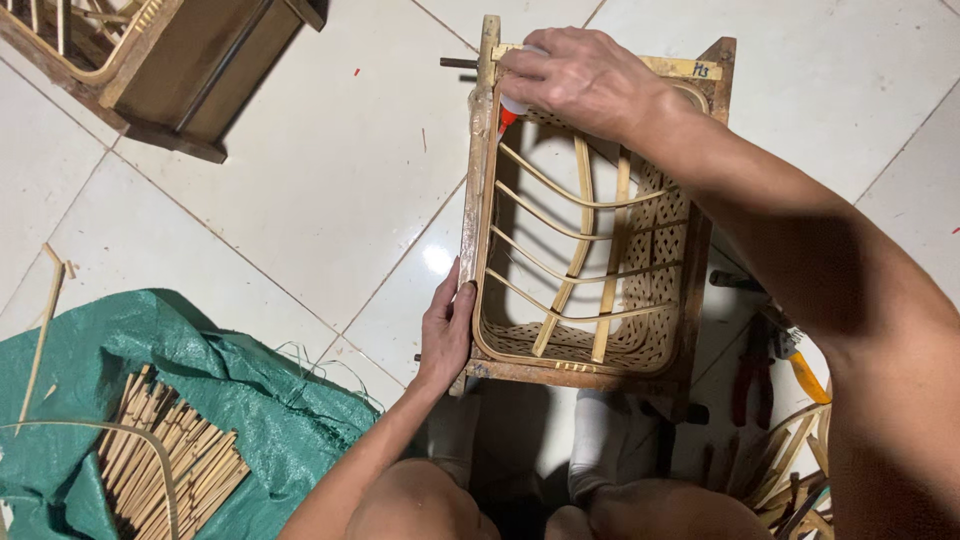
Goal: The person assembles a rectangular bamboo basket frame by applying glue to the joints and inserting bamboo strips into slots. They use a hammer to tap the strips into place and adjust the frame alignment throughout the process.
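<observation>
- White tiled floor (300, 170), woven bamboo basket (585, 240) in its wooden frame (475, 190), long axis running away from the person.
- Left hand (447, 330) fingers clamp the near-left frame edge.
- Right hand (580, 75) fingers wrap a small red-tipped bottle (508, 112) at the far-left corner.

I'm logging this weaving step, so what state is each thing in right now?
Woven bamboo basket: sits in a wooden frame, open side up.
Wooden frame: on the floor, steadied by both hands.
Left hand: grips the frame's near left edge.
Right hand: holds a small red-tipped bottle, tip down at the far left corner.
Green sack: crumpled, with bamboo sticks piled loose on it.
Pliers: lying unused.
</observation>
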